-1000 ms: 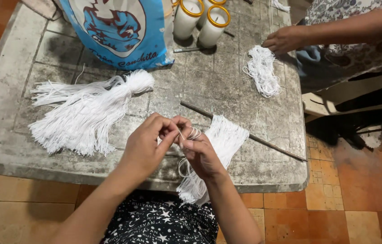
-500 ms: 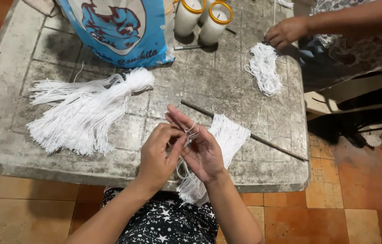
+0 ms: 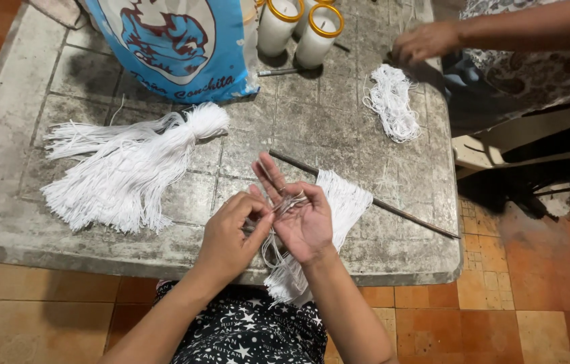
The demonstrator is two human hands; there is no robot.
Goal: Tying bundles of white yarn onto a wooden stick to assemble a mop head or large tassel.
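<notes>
Two hands (image 3: 231, 239) (image 3: 302, 219) on one string loop (image 3: 290, 202); three string bundles (image 3: 130, 165) (image 3: 391, 101) (image 3: 339, 202), two candles (image 3: 298, 27).

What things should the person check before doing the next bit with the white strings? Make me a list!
1. String loops sit on the right hand fingers: ok.
2. Left hand pinches the string: ok.
3. Loops free of tangles: cannot tell.
4. Strands lie over the thin rod close by: ok.
5. Big white bundle lies on the table, apart from both hands: ok.
6. Other person's hand keeps away, by its own small string pile: ok.
</notes>
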